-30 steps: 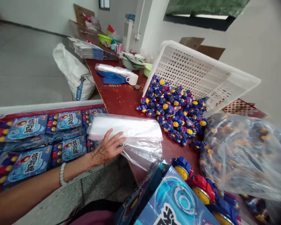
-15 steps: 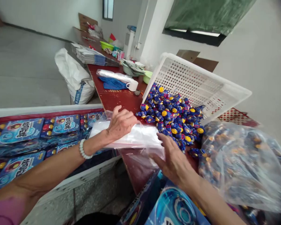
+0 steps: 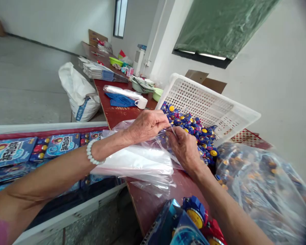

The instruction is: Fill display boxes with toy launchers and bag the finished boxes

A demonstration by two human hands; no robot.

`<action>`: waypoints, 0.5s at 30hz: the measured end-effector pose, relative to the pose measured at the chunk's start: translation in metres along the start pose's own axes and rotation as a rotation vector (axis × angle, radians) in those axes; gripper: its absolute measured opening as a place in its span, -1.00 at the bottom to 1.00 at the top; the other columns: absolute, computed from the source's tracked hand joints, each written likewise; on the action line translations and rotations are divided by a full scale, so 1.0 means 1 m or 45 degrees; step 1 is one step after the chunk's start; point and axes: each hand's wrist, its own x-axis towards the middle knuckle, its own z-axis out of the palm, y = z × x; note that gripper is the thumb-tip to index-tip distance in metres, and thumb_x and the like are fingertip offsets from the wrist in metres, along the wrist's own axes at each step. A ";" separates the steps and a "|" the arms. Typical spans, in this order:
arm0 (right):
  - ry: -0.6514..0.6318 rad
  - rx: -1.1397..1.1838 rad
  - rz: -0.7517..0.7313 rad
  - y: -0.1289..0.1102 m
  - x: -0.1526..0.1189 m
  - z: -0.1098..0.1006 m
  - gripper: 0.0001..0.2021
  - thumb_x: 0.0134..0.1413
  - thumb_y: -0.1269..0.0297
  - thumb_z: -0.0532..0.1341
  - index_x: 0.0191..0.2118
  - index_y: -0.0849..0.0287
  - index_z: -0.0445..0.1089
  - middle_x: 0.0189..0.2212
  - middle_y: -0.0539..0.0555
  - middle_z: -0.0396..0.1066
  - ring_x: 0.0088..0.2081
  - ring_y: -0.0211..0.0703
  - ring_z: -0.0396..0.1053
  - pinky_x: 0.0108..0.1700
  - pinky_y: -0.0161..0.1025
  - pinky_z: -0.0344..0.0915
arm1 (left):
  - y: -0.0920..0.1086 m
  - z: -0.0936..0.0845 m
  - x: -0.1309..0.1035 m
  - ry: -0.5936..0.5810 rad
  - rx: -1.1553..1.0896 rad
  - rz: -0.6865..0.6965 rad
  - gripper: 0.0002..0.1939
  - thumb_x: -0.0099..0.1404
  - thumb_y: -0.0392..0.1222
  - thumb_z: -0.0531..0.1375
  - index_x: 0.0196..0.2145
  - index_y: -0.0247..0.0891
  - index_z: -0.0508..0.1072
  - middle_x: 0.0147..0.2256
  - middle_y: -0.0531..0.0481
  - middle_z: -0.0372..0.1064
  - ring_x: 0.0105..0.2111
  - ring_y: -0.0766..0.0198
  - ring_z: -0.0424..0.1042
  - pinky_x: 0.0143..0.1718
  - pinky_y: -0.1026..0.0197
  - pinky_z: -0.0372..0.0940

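Observation:
My left hand (image 3: 149, 126), with a pale bead bracelet at the wrist, pinches the edge of a clear plastic bag (image 3: 156, 142). Close beside it, my right hand (image 3: 183, 145) grips the same bag's edge between thumb and fingers. Under them a stack of clear plastic bags (image 3: 140, 160) lies across the red table's edge, its loose ends hanging over. Blue box packaging with a blue-and-yellow toy (image 3: 195, 212) and a red toy beside it stands at the near edge, partly behind my right forearm.
A white perforated basket (image 3: 209, 98) leans behind a heap of small blue-and-yellow toys (image 3: 188, 122). A big clear bag of toys (image 3: 260, 183) sits at right. At left, a white crate (image 3: 73, 211) holds boxed packs. A white mug (image 3: 141, 102) stands farther back.
My left hand has moved right and my right hand slightly up, so they now meet at a bag edge. The clear bag has lifted off the stack. Toys now show at the near packaging.

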 end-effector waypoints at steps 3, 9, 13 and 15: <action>-0.107 -0.026 0.069 0.000 -0.005 0.000 -0.88 0.16 0.29 0.16 -0.30 0.16 0.44 -0.51 0.00 0.43 -0.47 -0.19 0.37 -0.40 -0.32 0.08 | -0.003 -0.006 0.012 0.087 0.065 -0.027 -0.81 0.29 -0.30 0.17 -0.47 -0.32 0.51 -0.48 0.02 0.43 -0.42 0.33 0.37 -0.34 0.27 0.20; -0.422 -0.362 0.222 0.004 -0.022 -0.011 -0.85 -0.01 0.35 0.21 -0.27 0.05 0.46 -0.51 0.01 0.43 -0.43 -0.10 0.39 -0.45 -0.31 -0.01 | -0.004 -0.019 0.036 0.198 0.173 -0.172 -0.80 0.31 -0.15 0.17 -0.37 -0.26 0.55 -0.43 0.01 0.48 -0.40 0.32 0.39 -0.34 0.25 0.19; -0.470 -0.331 0.197 0.011 -0.037 -0.025 -0.93 0.07 0.33 0.19 -0.34 0.09 0.44 -0.53 0.00 0.43 -0.42 -0.10 0.41 -0.41 -0.29 0.07 | -0.009 -0.025 0.050 0.295 0.468 -0.159 -0.74 0.35 -0.05 0.11 -0.32 -0.19 0.55 -0.35 -0.03 0.48 -0.24 0.18 0.35 -0.20 0.12 0.18; -0.424 -0.381 0.164 0.011 -0.048 -0.030 -0.90 0.12 0.29 0.18 -0.26 0.14 0.41 -0.52 0.04 0.43 -0.42 -0.03 0.43 -0.39 -0.25 0.12 | -0.010 -0.025 0.055 0.297 0.710 -0.124 -0.73 0.35 -0.04 0.10 -0.33 -0.21 0.53 -0.26 -0.09 0.45 -0.13 0.04 0.30 -0.13 -0.01 0.13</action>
